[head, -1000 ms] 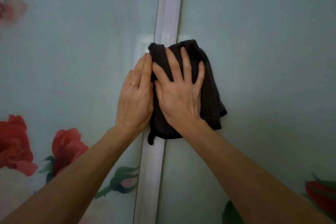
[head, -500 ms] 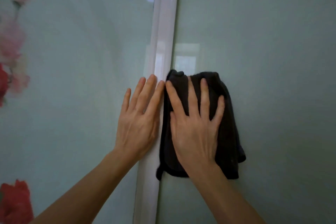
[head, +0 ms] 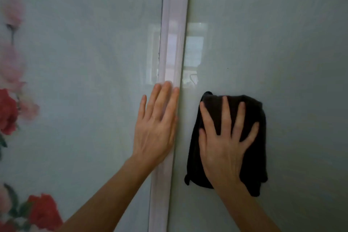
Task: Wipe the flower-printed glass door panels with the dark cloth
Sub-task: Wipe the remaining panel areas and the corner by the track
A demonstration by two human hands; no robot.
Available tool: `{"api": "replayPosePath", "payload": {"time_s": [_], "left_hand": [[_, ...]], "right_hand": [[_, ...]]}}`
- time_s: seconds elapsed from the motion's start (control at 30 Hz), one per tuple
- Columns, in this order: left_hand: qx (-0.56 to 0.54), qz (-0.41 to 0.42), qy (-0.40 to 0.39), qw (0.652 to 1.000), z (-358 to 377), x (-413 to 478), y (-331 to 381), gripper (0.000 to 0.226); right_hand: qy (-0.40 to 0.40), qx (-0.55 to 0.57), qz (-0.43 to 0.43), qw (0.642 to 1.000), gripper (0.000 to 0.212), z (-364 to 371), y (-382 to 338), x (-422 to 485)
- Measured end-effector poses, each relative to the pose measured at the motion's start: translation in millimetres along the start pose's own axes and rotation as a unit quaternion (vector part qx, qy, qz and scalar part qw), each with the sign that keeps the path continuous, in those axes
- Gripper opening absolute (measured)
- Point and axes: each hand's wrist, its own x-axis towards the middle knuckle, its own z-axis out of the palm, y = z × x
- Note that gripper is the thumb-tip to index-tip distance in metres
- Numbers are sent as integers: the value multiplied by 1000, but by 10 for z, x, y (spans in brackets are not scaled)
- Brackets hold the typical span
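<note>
Two pale green glass door panels fill the view, split by a white vertical frame strip (head: 174, 34). The left panel (head: 84, 62) carries red and pink printed flowers (head: 7, 111) along its left edge. The right panel (head: 282, 43) is plain here. My right hand (head: 224, 145) presses the dark cloth (head: 258, 147) flat against the right panel with spread, straight fingers. The cloth hangs folded below my palm. My left hand (head: 156, 128) lies flat on the left panel's edge, its fingers touching the frame strip.
A bright window reflection (head: 190, 58) shows on the glass above the hands. More red flowers (head: 43, 211) sit at the lower left corner of the left panel.
My right hand has slid the cloth rightward, off the frame strip and onto the right panel. The view has risen up the door. My left hand stays beside the strip.
</note>
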Motion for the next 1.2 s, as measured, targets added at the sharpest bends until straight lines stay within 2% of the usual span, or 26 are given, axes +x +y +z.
{"api": "replayPosePath", "payload": {"time_s": [0.1, 0.3, 0.47, 0.67, 0.87, 1.07, 1.13, 1.2], "left_hand": [[-13, -22, -7, 1000, -55, 399, 54, 56], [-18, -30, -2, 999, 6, 923, 120, 57], [-3, -18, 3, 1000, 29, 997, 120, 59], [1, -5, -7, 1000, -41, 1045, 101, 62], [2, -9, 9, 1000, -141, 1420, 26, 61], [-11, -11, 28, 999, -126, 1884, 49, 61], [-8, -13, 29, 999, -100, 1943, 41, 60], [-1, -15, 28, 1000, -73, 1956, 39, 58]], "right_hand": [[-14, 22, -50, 998, 58, -63, 144, 266], [-5, -8, 22, 1000, 60, -182, 384, 689], [-7, 31, -70, 997, 55, -206, 390, 1081], [14, 3, 30, 999, 60, -255, 466, 1261], [21, 23, -47, 998, 49, -258, 392, 1701], [66, -44, 97, 992, 51, -304, 705, 1935], [70, -45, 81, 993, 52, -289, 637, 1971], [63, -30, 30, 997, 52, -285, 662, 2044]]}}
